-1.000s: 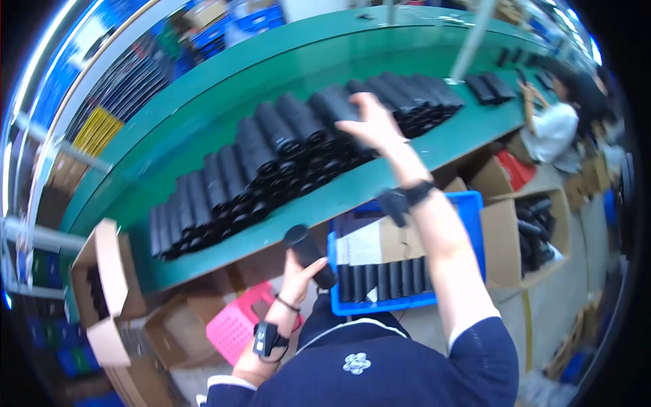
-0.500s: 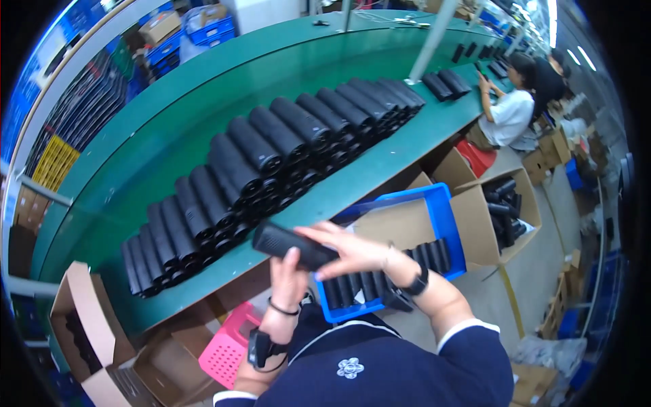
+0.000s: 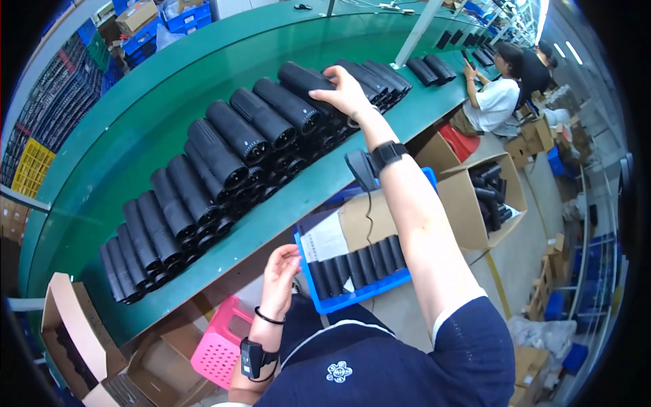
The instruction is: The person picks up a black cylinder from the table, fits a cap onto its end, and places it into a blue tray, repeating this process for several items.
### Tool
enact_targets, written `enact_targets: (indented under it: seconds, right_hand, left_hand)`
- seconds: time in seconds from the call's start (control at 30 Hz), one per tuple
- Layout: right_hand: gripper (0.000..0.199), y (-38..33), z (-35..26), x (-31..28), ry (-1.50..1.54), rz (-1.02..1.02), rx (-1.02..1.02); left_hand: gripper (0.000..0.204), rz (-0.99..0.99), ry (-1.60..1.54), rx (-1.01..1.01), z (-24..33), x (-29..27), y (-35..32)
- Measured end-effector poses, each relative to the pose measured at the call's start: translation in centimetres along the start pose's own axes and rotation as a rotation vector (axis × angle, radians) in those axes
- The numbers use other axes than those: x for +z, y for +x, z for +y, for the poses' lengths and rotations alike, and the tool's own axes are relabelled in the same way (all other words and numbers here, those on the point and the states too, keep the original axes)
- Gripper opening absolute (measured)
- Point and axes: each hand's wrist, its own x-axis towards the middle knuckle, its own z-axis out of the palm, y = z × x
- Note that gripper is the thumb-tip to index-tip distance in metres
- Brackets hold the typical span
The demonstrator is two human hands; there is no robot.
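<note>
A stack of black cylinders [image 3: 234, 129] with round open-looking ends runs in a long row along the green bench. My right hand [image 3: 344, 93] reaches far forward over its top, fingers and thumb round the end of a black cylinder [image 3: 302, 78] that lies on the upper layer. My left hand [image 3: 279, 268] hovers in front of my body beside the blue crate, its fingers loosely curled and apart, with nothing in it. In the blue crate [image 3: 352, 299] a row of black cylinders [image 3: 352, 268] stands next to cardboard and a white sheet.
Behind the crate stands a cardboard box [image 3: 468, 203] of black cylinders. A pink plastic stool [image 3: 217, 346] and open cardboard boxes [image 3: 81, 332] are at the lower left. Farther along the bench [image 3: 264, 216] sits a person in a white shirt [image 3: 491, 105].
Both hands held a black cylinder before my body; now my left hand has let go. My right hand has moved forward to the stack, gripping a cylinder there. The view has shifted slightly.
</note>
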Motion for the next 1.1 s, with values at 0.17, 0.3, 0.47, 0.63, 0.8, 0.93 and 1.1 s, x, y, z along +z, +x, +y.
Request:
enact_targets:
  seconds: [0.17, 0.3, 0.47, 0.63, 0.8, 0.93, 1.1]
  right_hand:
    - [0.048, -3.2, -0.4, 0.7, -0.028, 0.223, -0.148]
    - [0.017, -13.9, 5.5, -3.3, 0.276, 0.498, 0.039]
    - [0.017, -35.7, 23.8, -1.8, 0.102, -0.255, 0.796]
    - [0.019, -51.1, 38.2, -6.8, -0.309, -0.148, 1.163]
    - [0.072, -50.7, 43.7, -10.6, -0.694, 0.026, 1.375]
    - [0.098, -49.1, 46.9, -13.6, -0.627, 0.002, 1.316]
    - [0.105, -48.8, 50.0, -15.0, -0.669, -0.273, 1.07]
  left_hand:
    - [0.025, 0.067, -0.018, -0.056, -1.3, -2.0, -0.5]
    - [0.025, 0.104, -0.022, -0.114, -2.3, -1.5, 0.1]
    - [0.02, 0.034, -0.003, -0.216, -4.3, 1.6, 2.3]
    - [0.018, 0.003, 0.125, -0.384, -8.7, 5.5, 4.4]
    - [0.015, 0.071, 0.19, -0.536, -13.2, 7.2, 5.4]
    - [0.015, 0.137, 0.265, -0.612, -16.2, 9.1, 6.0]
    - [0.015, 0.16, 0.313, -0.663, -19.2, 10.0, 7.1]
